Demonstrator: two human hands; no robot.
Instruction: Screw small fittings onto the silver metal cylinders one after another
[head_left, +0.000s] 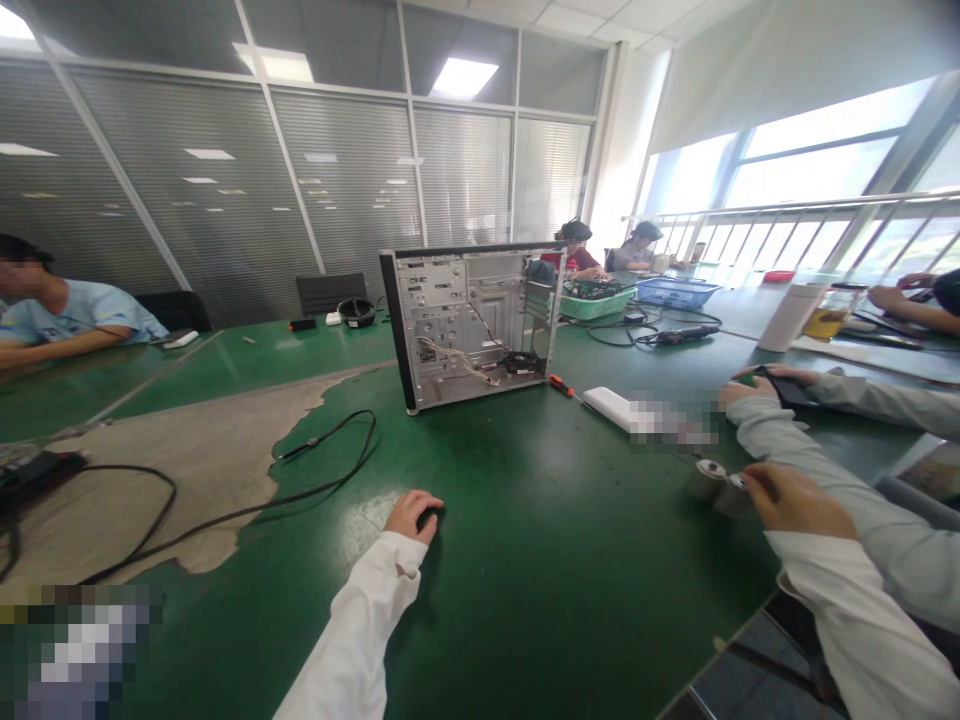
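Observation:
My left hand (pixel 414 514) rests low over the green table with its fingers curled. Between thumb and fingers shows something small and dark that I cannot make out. On the right, my right hand (pixel 799 500) has its fingertips closed at the top of a small pale canister (pixel 729 500). A second canister (pixel 706 480), with a metallic lid, stands beside it. Beyond my hands, an open computer case (pixel 480 330) stands upright, its inside facing me. Loose cables and a black fan (pixel 523 363) lie in its bottom. A screwdriver (pixel 559 386) with an orange-black handle lies by its right corner.
A white oblong box (pixel 609 408) lies right of the case. Black cable (pixel 300 497) runs across the table's bare patch on the left. Green (pixel 596 305) and blue (pixel 675 293) baskets stand behind. A co-worker's hands (pixel 757 385) hold a dark object close on my right.

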